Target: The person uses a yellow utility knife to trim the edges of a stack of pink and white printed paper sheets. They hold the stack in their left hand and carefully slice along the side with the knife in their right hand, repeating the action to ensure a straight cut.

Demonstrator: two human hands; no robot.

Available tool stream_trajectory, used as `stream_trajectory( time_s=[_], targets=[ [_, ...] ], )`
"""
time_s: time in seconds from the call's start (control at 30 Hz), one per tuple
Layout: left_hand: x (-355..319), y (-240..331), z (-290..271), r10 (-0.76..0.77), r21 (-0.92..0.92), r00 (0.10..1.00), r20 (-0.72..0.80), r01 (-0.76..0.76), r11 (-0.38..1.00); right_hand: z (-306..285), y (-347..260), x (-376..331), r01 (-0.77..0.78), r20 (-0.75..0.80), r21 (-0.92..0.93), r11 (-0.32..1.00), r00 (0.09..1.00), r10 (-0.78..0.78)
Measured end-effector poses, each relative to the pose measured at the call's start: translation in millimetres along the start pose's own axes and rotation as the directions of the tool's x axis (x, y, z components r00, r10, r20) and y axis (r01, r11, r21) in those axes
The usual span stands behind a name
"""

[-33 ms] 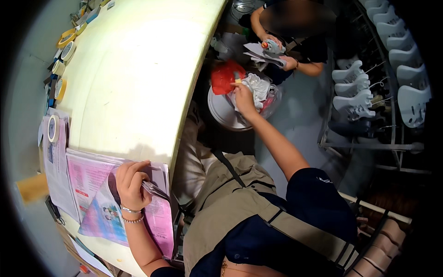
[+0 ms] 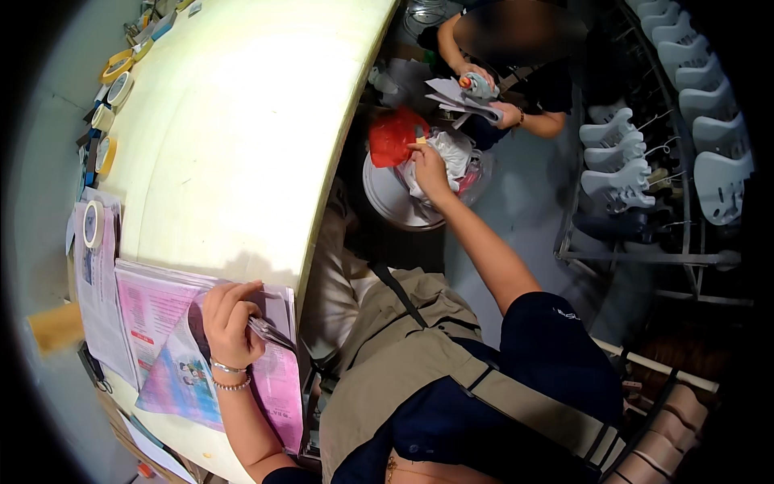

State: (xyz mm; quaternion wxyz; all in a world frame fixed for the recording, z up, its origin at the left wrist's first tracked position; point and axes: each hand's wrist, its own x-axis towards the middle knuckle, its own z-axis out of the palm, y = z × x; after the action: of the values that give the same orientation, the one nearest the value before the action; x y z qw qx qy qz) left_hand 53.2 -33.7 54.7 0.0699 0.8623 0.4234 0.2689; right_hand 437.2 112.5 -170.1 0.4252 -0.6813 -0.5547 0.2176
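At the table's near edge my left hand point(image 2: 232, 323) is closed around the folded edge of some pink printed paper sheets point(image 2: 278, 387). The dark grey folded edges show between thumb and fingers. My right arm reaches forward past the table, and my right hand point(image 2: 431, 173) pinches a small tool with a pale yellow handle point(image 2: 421, 141) and a grey end. Its exact kind is too small to tell. Its grey end lies against a red plastic bag point(image 2: 393, 139). White crumpled cloth or plastic point(image 2: 453, 153) lies beside my fingers, on a round white lid or stool top point(image 2: 395, 202).
A co-worker point(image 2: 516, 73) across from me holds grey sheets point(image 2: 463, 98) and a small can-like object point(image 2: 477, 84). White guitar bodies point(image 2: 617, 173) hang on a metal rack point(image 2: 653, 256) at right. Tape rolls point(image 2: 120, 89) line the far left of the pale table point(image 2: 234, 129).
My right hand and the small tool have shifted very slightly. The co-worker's grey sheets have spread a little lower. My left hand stays where it was on the paper.
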Motion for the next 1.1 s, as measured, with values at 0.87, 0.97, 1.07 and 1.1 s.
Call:
stream_trajectory(
  time_s=[0.87,0.97,1.07,1.1],
  targets=[
    [-1,-2,-1,-0.032,-0.031,0.999,0.033,0.033,0.999,2,103,88,-0.279,0.157,-0.127,0.952,0.942,0.297],
    [-1,-3,0,-0.029,-0.030,0.999,0.038,0.031,0.999,-1,117,93,-0.436,0.153,0.072,0.897,0.893,0.423],
    [-1,-3,-1,-0.036,-0.037,0.998,0.044,0.037,0.999,-4,132,106,-0.518,0.143,0.092,0.850,0.852,0.504],
    [-1,-2,-1,-0.041,-0.038,0.998,0.047,0.043,0.998,-4,134,108,-0.536,0.123,0.083,0.840,0.842,0.525]
  ],
)
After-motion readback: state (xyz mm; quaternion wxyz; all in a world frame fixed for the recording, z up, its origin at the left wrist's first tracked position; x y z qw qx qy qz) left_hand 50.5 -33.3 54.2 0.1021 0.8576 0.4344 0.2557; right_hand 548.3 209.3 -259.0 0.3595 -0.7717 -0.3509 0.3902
